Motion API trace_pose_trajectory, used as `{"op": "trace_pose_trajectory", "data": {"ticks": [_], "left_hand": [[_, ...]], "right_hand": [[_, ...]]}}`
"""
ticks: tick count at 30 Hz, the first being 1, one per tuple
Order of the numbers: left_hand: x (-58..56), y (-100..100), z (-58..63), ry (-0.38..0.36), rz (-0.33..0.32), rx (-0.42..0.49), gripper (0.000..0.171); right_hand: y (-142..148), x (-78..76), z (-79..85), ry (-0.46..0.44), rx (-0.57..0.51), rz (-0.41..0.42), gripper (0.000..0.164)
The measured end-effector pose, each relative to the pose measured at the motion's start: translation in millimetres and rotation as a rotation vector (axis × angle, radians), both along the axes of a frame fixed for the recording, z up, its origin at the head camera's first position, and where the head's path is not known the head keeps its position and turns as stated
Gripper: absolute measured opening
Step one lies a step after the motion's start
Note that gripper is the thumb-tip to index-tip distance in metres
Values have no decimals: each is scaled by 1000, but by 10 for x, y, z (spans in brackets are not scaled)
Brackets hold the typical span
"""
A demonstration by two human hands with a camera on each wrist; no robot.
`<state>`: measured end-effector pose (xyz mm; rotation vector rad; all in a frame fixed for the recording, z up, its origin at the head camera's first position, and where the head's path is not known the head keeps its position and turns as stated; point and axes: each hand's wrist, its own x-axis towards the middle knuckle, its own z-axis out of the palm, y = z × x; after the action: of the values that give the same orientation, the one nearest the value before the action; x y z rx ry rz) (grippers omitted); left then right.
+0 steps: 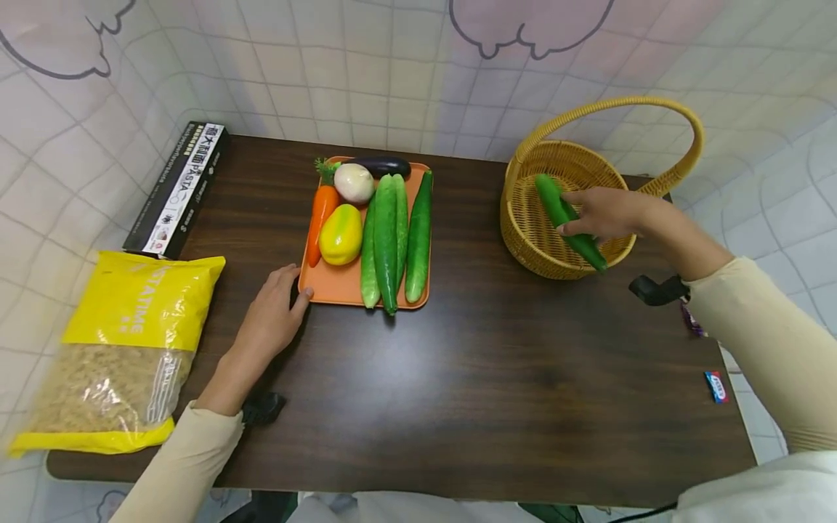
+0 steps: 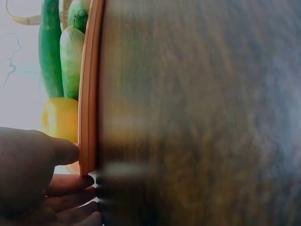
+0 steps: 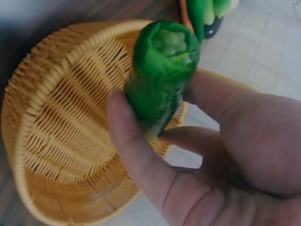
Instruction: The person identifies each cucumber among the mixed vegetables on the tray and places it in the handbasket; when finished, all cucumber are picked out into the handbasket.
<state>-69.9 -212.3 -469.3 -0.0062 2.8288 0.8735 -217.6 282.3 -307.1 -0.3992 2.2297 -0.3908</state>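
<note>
My right hand [image 1: 608, 211] grips a green cucumber [image 1: 556, 207] over the wicker basket [image 1: 513, 218]. Close up in the right wrist view, thumb and fingers wrap the cucumber [image 3: 162, 70], whose blunt end faces the camera. At the orange tray's [image 1: 327, 283] near left corner, my left hand [image 1: 271, 312] holds the rim, thumb on top and fingers at the outer side. On the tray lie several long green cucumbers [image 1: 387, 232], a carrot [image 1: 322, 218], a yellow fruit or vegetable [image 1: 341, 234], a round white vegetable [image 1: 354, 183] and a dark eggplant [image 1: 386, 166].
Left of the tray lie a yellow pasta bag [image 1: 124, 341] and a long black pasta box [image 1: 176, 189]. The basket's handle [image 1: 608, 104] arches upright. Small wrapped packets, one blue and red [image 1: 716, 387], sit by the right table edge. Patterned sheets stand behind the table.
</note>
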Motion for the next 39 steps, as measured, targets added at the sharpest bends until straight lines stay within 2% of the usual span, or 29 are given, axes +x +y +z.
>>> {"op": "trace_pose_trajectory", "data": {"ticks": [5, 8, 13, 17, 23, 26, 29, 33, 36, 39], "left_hand": [[-2, 2, -11, -2, 2, 4, 59], [3, -4, -20, 1, 4, 3, 59], [3, 2, -19, 4, 5, 3, 58], [6, 9, -14, 8, 7, -1, 58], [6, 9, -2, 8, 7, 0, 58], [4, 9, -2, 11, 4, -2, 58], [3, 12, -4, 13, 4, -4, 58], [10, 14, -3, 9, 6, -4, 58], [12, 11, -4, 4, 9, -7, 59], [9, 10, -8, 4, 7, -10, 59]], "right_hand": [[-153, -181, -88, -38, 14, -39, 77], [-257, -218, -162, -22, 14, -53, 73], [-337, -222, -261, 4, 21, -92, 76], [-331, -204, -269, 25, 42, -80, 77], [-314, -152, -123, 157, 162, 49, 79], [-359, -89, -16, 226, 207, 96, 80], [-458, 39, 109, 274, 205, 118, 82], [-685, 280, 244, 347, 132, 108, 73], [-868, 409, 212, 407, 8, 51, 62], [-1024, 455, 62, 436, -105, -1, 59]]}}
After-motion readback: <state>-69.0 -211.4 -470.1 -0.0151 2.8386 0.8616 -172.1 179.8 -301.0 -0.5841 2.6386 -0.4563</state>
